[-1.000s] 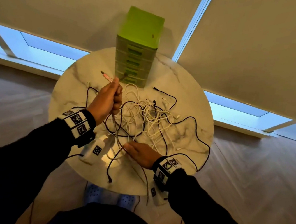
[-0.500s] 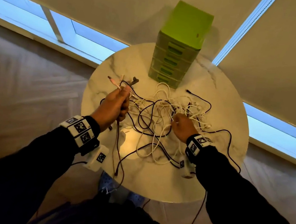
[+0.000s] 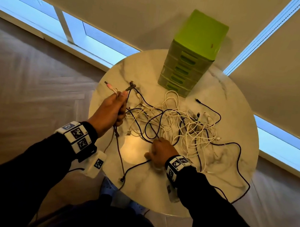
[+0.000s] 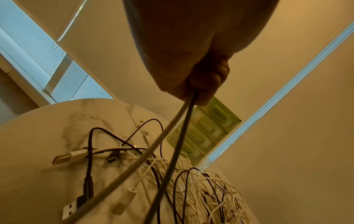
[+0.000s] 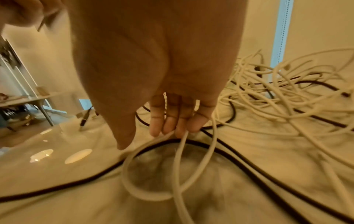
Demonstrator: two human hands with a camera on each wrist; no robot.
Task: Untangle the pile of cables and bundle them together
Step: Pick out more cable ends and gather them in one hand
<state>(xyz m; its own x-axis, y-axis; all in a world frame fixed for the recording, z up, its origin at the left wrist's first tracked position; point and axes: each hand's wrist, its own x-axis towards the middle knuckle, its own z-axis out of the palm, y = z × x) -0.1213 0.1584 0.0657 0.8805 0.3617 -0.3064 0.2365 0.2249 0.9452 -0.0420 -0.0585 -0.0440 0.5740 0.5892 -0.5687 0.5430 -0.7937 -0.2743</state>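
Note:
A tangled pile of white and black cables (image 3: 182, 125) lies on the round marble table (image 3: 231, 109). My left hand (image 3: 114, 106) is raised over the table's left side. It grips a few cables in a fist, and their plug ends (image 3: 110, 88) stick out above the thumb. In the left wrist view a white and a dark cable (image 4: 178, 125) run down from the fist (image 4: 201, 84) to the pile. My right hand (image 3: 160, 149) rests at the pile's near edge, knuckles up. Its fingertips (image 5: 172, 127) hook strands of a white cable loop (image 5: 130, 178) that lies over a black cable (image 5: 239, 153).
A green drawer unit (image 3: 193, 56) stands at the back of the table, just behind the pile. Loose USB plugs (image 4: 63, 158) lie on the table's left part. One black cable (image 3: 241, 163) loops out to the right rim and over the edge. Window blinds hang close behind.
My right hand has come back from the middle of the pile to its near edge. My left hand still holds its cables up. The view has swung to the left.

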